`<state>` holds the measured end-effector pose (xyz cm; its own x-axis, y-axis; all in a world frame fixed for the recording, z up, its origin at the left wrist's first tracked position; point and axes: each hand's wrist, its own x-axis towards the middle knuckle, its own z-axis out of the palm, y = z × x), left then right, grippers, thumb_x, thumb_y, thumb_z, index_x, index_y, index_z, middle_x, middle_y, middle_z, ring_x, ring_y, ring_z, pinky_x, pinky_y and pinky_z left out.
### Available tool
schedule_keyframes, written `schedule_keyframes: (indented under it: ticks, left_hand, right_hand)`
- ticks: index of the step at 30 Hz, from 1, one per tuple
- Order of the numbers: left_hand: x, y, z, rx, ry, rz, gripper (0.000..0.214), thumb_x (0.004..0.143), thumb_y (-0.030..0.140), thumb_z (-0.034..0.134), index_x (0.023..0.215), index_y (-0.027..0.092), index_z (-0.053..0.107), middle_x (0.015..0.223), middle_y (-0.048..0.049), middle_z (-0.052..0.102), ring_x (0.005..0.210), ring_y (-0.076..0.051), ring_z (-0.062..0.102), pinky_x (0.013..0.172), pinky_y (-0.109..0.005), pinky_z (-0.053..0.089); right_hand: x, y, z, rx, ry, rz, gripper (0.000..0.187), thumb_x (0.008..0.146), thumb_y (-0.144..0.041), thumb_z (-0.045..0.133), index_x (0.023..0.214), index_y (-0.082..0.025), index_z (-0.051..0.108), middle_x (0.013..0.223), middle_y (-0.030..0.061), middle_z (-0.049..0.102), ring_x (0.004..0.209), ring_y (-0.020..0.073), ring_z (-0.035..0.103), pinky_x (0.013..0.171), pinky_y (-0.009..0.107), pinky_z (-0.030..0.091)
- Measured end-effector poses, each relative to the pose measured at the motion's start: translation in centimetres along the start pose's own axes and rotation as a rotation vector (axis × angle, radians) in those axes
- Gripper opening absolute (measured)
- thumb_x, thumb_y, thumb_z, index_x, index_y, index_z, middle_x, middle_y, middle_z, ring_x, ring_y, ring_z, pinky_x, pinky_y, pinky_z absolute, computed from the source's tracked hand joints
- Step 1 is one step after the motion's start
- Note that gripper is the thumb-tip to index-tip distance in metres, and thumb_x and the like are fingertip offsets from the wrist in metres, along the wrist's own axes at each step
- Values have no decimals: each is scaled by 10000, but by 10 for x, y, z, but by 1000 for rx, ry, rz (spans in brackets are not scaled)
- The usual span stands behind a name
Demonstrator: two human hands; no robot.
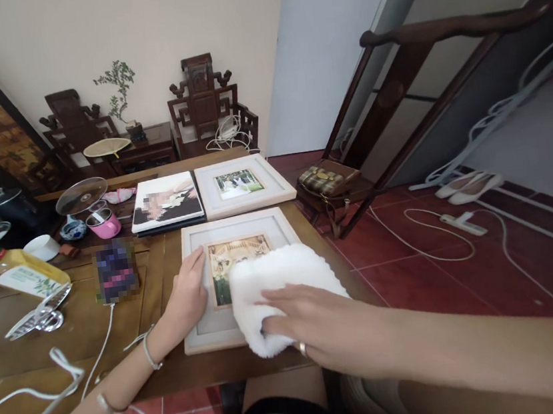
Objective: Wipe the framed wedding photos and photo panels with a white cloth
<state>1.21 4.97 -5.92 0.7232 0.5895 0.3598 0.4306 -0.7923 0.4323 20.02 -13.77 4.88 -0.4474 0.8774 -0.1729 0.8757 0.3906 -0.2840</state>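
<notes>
A picture frame (199, 340) with a pale wood edge lies flat on the table in front of me. Its small picture (221, 291) is partly hidden by a fluffy white cloth (308, 263). My right hand (294, 315) presses on this cloth, fingers bent into its folds, over the right part of the frame. At the frame's left edge, my left hand (190, 295) grips the border, fingertips on the glass side. Behind it lie a second picture frame (277, 193) with an outdoor photo and a photo album (147, 196) with a white and dark cover.
On the left of the table (138, 358) are an oil bottle (27, 271), a metal clip-like tool (42, 315), a pink cup (104, 225), a blurred-out item (115, 270) and white cables. A dark wooden chair (393, 92) with a bag (328, 177) stands at the right.
</notes>
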Motion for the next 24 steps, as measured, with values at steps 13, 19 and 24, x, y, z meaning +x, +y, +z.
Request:
schedule_keyframes:
  ticks: [13, 19, 24]
  left_hand:
    - [9, -2, 1, 14, 10, -8, 541, 873, 26, 332, 1381, 123, 492, 1460, -168, 474, 1393, -265, 399, 1138, -535, 359]
    - [9, 2, 0, 54, 7, 1, 462, 944, 114, 344, 1385, 137, 478, 1470, -161, 467, 1394, -268, 399, 1129, -538, 368]
    - [9, 2, 2, 58, 5, -17, 459, 945, 115, 328, 1376, 133, 487, 1468, -165, 467, 1397, -270, 395, 1132, -536, 362]
  right_hand:
    - [53, 145, -46, -570, 318, 184, 658, 717, 142, 418, 1293, -145, 555, 1509, 205, 371, 1416, 405, 258, 1049, 648, 301]
    - [63, 121, -15, -503, 79, 202, 697, 675, 172, 416, 1298, -113, 542, 1494, 227, 376, 1397, 400, 300, 1043, 599, 330]
    - [45, 64, -9, -371, -51, 249, 598, 683, 126, 457, 1210, -121, 593, 1286, 233, 551, 1251, 407, 458, 923, 550, 422]
